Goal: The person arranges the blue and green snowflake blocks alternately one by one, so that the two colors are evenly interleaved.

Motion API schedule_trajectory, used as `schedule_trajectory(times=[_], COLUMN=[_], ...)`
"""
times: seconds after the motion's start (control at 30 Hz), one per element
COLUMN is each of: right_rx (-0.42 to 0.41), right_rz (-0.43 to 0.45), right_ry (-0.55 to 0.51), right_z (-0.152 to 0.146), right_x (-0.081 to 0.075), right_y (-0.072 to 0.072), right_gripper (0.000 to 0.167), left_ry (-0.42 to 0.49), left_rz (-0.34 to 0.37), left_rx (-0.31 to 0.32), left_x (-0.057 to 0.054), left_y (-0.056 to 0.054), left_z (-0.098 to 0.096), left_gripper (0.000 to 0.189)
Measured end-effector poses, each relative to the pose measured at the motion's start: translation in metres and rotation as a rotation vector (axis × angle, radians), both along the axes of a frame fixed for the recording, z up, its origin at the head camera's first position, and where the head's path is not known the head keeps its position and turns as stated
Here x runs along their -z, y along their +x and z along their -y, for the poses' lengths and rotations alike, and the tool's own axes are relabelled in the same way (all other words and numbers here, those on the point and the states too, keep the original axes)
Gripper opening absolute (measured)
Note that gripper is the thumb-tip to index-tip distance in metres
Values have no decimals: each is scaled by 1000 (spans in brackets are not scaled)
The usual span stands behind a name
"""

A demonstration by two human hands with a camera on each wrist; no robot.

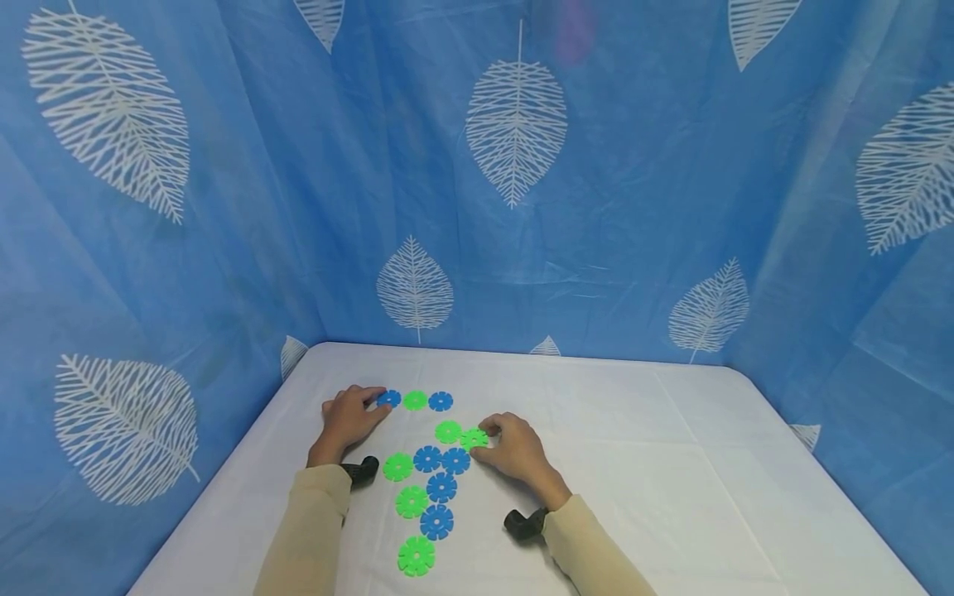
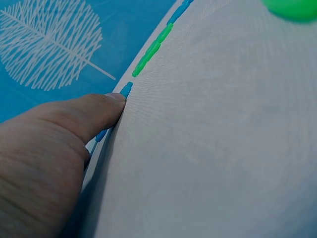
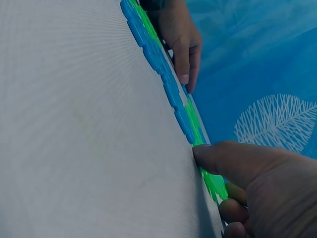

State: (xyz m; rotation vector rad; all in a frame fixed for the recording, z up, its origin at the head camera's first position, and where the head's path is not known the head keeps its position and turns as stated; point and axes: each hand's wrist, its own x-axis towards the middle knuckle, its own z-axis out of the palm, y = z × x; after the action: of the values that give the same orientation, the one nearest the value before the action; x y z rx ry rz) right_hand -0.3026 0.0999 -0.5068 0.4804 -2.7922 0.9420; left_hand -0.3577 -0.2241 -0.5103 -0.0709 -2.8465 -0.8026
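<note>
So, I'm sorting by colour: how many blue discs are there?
6: one blue disc held by the left hand, another disc two places rightward, two discs side by side nearer the camera, two more discs below. Others may be hidden.

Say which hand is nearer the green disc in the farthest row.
Left. The left hand is just left of that green disc, gripping the blue disc beside it; the right hand, holding another green disc, is farther off to the right.
</note>
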Motion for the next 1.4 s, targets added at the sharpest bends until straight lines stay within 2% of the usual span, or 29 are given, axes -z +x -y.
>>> schedule_trajectory(times=[0.2, 0.57, 1.0, 1.23, 1.4], right_rx=[-24, -88, -167, -156, -153], right_rz=[-46, -72, -48, -59, -59], right_ry=[0, -21, -39, -21, -57], right_z=[0, -4, -11, -12, -13], right_x=[0, 0, -5, 0, 4], right_y=[0, -2, -3, -6, -9], right_gripper=[41, 43, 41, 38, 34], left_ry=[1, 7, -1, 2, 2], left_rz=[-6, 1, 0, 8, 8], left_rx=[3, 14, 13, 15, 14], left_x=[1, 2, 4, 2, 2], left_y=[0, -2, -2, -1, -1], left_z=[0, 1, 1, 2, 1], left_gripper=[49, 49, 50, 50, 50])
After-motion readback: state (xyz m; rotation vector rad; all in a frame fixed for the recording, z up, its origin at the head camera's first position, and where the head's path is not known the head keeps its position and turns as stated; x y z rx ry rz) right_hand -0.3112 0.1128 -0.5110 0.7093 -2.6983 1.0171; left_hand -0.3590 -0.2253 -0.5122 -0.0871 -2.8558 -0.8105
